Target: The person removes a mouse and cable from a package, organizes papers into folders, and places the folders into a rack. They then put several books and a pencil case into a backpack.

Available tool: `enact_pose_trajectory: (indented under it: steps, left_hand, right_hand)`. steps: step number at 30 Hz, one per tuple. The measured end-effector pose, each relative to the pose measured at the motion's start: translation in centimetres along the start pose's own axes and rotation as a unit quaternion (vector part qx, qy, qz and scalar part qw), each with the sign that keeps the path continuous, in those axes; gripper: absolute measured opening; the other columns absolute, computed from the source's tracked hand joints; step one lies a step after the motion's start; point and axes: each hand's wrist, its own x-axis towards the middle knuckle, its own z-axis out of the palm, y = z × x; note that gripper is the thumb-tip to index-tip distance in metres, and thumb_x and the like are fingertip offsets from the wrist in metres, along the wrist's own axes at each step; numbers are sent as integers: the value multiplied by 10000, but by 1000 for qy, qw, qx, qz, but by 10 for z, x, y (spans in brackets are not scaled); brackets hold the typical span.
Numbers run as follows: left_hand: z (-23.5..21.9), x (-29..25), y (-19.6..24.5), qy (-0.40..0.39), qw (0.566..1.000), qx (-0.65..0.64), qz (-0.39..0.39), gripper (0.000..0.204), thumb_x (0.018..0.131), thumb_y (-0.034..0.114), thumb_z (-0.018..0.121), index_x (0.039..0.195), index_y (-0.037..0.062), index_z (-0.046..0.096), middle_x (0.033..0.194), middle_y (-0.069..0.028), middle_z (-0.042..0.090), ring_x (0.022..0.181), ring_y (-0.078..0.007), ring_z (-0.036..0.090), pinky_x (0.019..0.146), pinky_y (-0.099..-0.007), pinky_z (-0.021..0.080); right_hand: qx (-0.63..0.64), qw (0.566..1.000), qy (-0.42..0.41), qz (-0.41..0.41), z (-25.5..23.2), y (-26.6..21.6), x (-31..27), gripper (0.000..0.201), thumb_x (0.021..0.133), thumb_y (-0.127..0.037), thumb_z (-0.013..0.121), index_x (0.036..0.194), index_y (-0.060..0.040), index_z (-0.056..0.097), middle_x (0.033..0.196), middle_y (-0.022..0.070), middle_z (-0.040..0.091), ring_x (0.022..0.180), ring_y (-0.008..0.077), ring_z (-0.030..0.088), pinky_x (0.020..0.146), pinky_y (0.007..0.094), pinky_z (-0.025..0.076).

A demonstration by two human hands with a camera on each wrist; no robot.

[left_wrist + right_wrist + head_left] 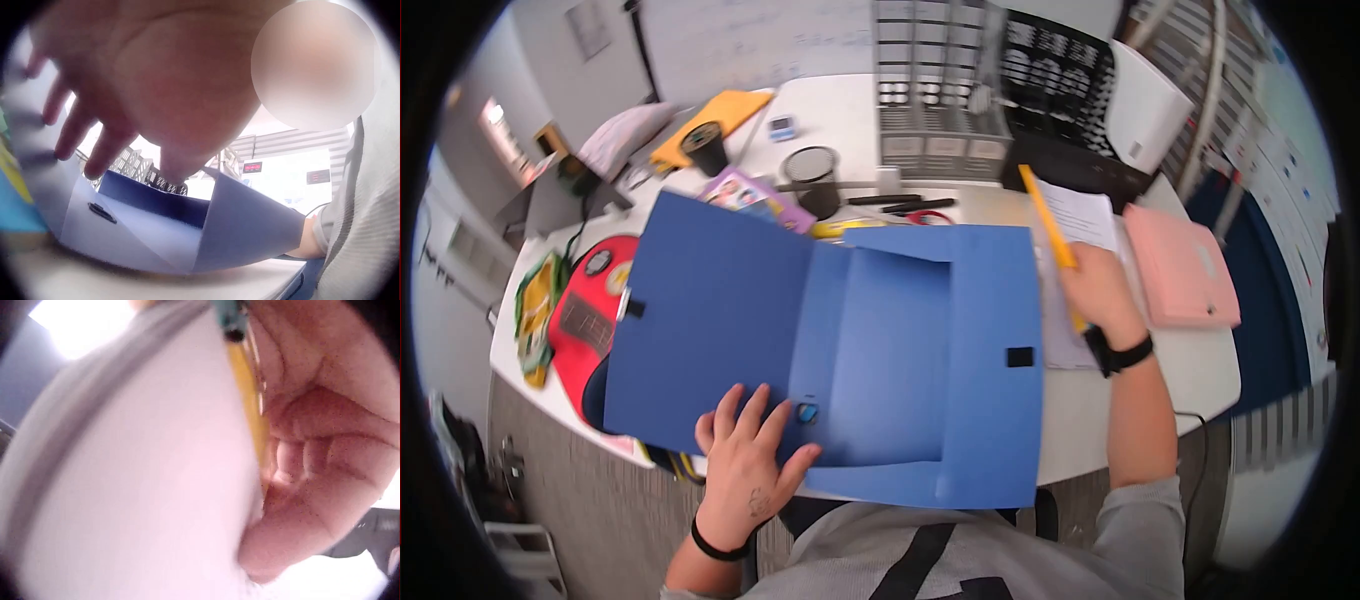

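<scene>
A blue box file (995,290) lies opened out at the front of the table, its darker lid (710,310) turned to the left. My left hand (750,455) is at the lower part of the lid beside the hinge, fingers spread and nothing gripped. In the left wrist view, the box file's tray wall (244,225) stands below the palm. To the right of the box, my right hand (1105,290) grips a thin, flat yellow-edged item (1045,215), seen nearly edge-on. Its broad white face (150,462) fills much of the right wrist view. Printed papers (1085,210) lie beyond this hand.
A pink file case (1185,270) lies at the table's right. Behind the box stand a dark mesh cup (812,180), black pens (900,201) and a grey rack (945,150). A red bag-like item (585,320) is at the left, near a yellow envelope (710,130).
</scene>
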Motion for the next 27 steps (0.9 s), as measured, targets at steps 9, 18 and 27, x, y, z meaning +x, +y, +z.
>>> enact_pose_trajectory:
  steps: [9,18,27]
  left_hand:
    - [-27,19,-16,36,966,-246,-65,529,860,259,746,1305,13,601,1309,-180,615,1223,-338,552,1062,-438,364]
    - [-27,30,-4,22,744,-668,-30,945,869,532,715,1555,49,280,1533,-168,422,1416,-306,417,1156,-451,339]
    - [-17,34,10,37,666,-739,-92,556,925,116,568,1435,-16,389,1387,-188,548,1240,-306,580,1068,-454,467]
  right_hand:
    - [260,957,129,-2,-110,-10,-44,412,866,-37,480,1239,87,605,1061,122,697,910,177,670,839,278,505]
    - [158,920,136,-332,-103,-143,-132,416,929,-29,535,1335,59,553,1149,186,698,881,211,718,769,306,568]
    - [172,818,-89,-541,15,-192,-148,500,850,-132,627,1295,67,516,1186,171,615,952,262,655,756,345,560]
